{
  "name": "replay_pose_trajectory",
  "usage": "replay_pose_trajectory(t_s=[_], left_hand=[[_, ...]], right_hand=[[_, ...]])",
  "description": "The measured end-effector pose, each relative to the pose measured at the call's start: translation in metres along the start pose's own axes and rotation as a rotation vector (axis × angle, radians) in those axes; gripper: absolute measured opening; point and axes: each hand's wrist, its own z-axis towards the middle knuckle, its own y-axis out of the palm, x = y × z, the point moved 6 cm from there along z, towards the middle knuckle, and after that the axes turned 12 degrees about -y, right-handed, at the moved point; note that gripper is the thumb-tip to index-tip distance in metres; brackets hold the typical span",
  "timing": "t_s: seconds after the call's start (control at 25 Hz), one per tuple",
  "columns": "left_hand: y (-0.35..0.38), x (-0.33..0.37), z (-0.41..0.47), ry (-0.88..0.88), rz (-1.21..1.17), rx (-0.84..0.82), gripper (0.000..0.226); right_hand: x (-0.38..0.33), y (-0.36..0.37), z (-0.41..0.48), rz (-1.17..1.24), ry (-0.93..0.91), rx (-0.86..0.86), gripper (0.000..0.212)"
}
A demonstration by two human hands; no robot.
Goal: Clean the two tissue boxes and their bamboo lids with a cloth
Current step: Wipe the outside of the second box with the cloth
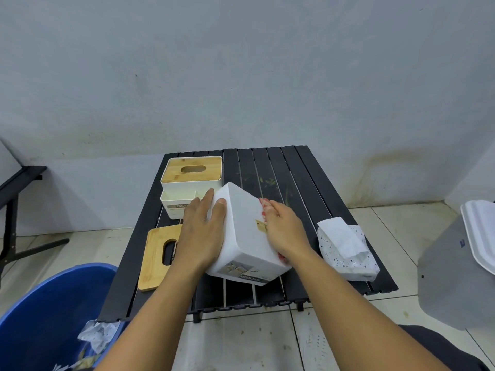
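A white tissue box [246, 231] lies upside down and tilted on the black slatted table [294, 183], its base facing up. My left hand [203, 231] holds its left side, thumb on the base. My right hand [284, 228] presses a red-patterned cloth [265, 203] against the box's right side; most of the cloth is hidden under the hand. The box's bamboo lid [158, 258] lies flat at the table's left edge. The second white tissue box [184, 194] stands at the back left with its bamboo lid [192, 168] on.
A white speckled pack of tissues [345, 250] lies on the table's right side. A blue bin [48, 314] with scraps stands at the lower left. A grey object with a white foam container [479, 234] sits at the right. Tiled floor surrounds the table.
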Motion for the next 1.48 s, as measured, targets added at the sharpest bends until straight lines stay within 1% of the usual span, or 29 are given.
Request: replay_pose_trajectory(t_s=[0.04,0.08,0.2,0.24,0.32,0.4,0.44,0.48,0.56,0.6,0.64,0.68,0.72,0.8,0.84,0.88,0.92,1.0,1.04,1.12,1.2,1.28,1.32,1.4,1.44,1.48], left_hand=[[0.000,0.001,-0.001,-0.002,-0.007,0.006,0.054],[-0.001,-0.001,0.001,-0.017,-0.020,0.016,0.054],[-0.004,-0.003,0.003,0.002,-0.066,0.016,0.050],[-0.004,-0.004,0.004,0.033,-0.071,0.020,0.049],[-0.004,-0.003,0.003,0.064,-0.075,0.022,0.051],[-0.005,-0.003,0.002,0.015,-0.078,0.011,0.054],[-0.006,-0.003,0.002,-0.022,-0.076,0.013,0.053],[-0.007,-0.004,0.001,-0.051,-0.069,0.021,0.053],[-0.005,-0.001,-0.005,-0.043,-0.025,0.028,0.053],[-0.004,0.002,-0.008,-0.033,-0.009,0.032,0.054],[-0.003,0.002,-0.008,-0.026,-0.006,0.039,0.055],[-0.001,0.003,-0.008,-0.018,0.003,0.043,0.056],[-0.002,0.002,-0.007,-0.020,0.004,0.048,0.056],[-0.004,-0.001,-0.002,0.041,0.021,0.041,0.051],[-0.004,-0.002,0.000,0.066,0.029,0.035,0.046],[-0.003,-0.007,0.003,0.057,0.026,0.037,0.042],[-0.003,-0.010,0.005,0.037,0.011,0.036,0.046],[-0.007,-0.012,0.005,-0.023,-0.035,0.051,0.060],[-0.007,-0.010,0.003,-0.041,-0.043,0.049,0.062],[-0.006,-0.007,-0.001,-0.043,-0.043,0.043,0.057],[-0.006,-0.003,-0.004,-0.027,-0.031,0.048,0.056],[-0.004,-0.002,-0.004,-0.009,-0.021,0.052,0.061],[-0.004,-0.003,-0.004,-0.013,-0.026,0.049,0.066],[-0.004,-0.007,-0.005,-0.053,-0.059,0.044,0.077],[-0.004,-0.008,-0.005,-0.062,-0.073,0.051,0.078],[-0.004,-0.008,-0.006,-0.062,-0.084,0.064,0.077]], right_hand=[[-0.006,0.002,-0.001,0.024,-0.038,-0.006,0.037],[-0.020,0.005,-0.004,0.066,-0.114,-0.016,0.036],[-0.077,0.021,-0.022,0.145,-0.423,-0.113,0.041],[-0.087,0.027,-0.027,0.159,-0.479,-0.126,0.044],[-0.090,0.031,-0.031,0.161,-0.516,-0.128,0.046],[-0.073,0.024,-0.026,0.130,-0.484,-0.118,0.045],[-0.058,0.018,-0.022,0.095,-0.420,-0.103,0.045],[-0.040,0.011,-0.017,0.058,-0.323,-0.075,0.044],[-0.008,0.000,-0.010,0.012,-0.093,-0.008,0.041],[-0.001,0.000,-0.010,0.009,-0.016,0.016,0.040],[-0.005,0.002,-0.014,0.023,-0.009,0.035,0.040],[-0.018,0.005,-0.021,0.054,-0.079,0.057,0.043],[-0.040,0.009,-0.031,0.097,-0.203,0.067,0.047],[-0.085,0.022,-0.058,0.135,-0.443,0.028,0.052],[-0.097,0.028,-0.070,0.112,-0.511,0.015,0.052],[-0.099,0.031,-0.075,0.079,-0.530,0.034,0.052],[-0.092,0.030,-0.077,0.057,-0.513,0.085,0.053],[-0.063,0.020,-0.073,0.042,-0.421,0.232,0.052],[-0.046,0.014,-0.070,0.034,-0.335,0.299,0.049],[-0.013,0.002,-0.064,0.064,-0.067,0.400,0.040],[0.012,0.000,-0.065,0.248,0.213,0.512,0.034],[0.025,0.007,-0.068,0.508,0.395,0.603,0.032],[0.029,0.011,-0.070,0.616,0.468,0.639,0.032],[0.032,0.016,-0.075,0.746,0.593,0.706,0.028],[0.029,0.017,-0.079,0.780,0.636,0.725,0.029],[0.022,0.018,-0.081,0.820,0.651,0.727,0.035]])
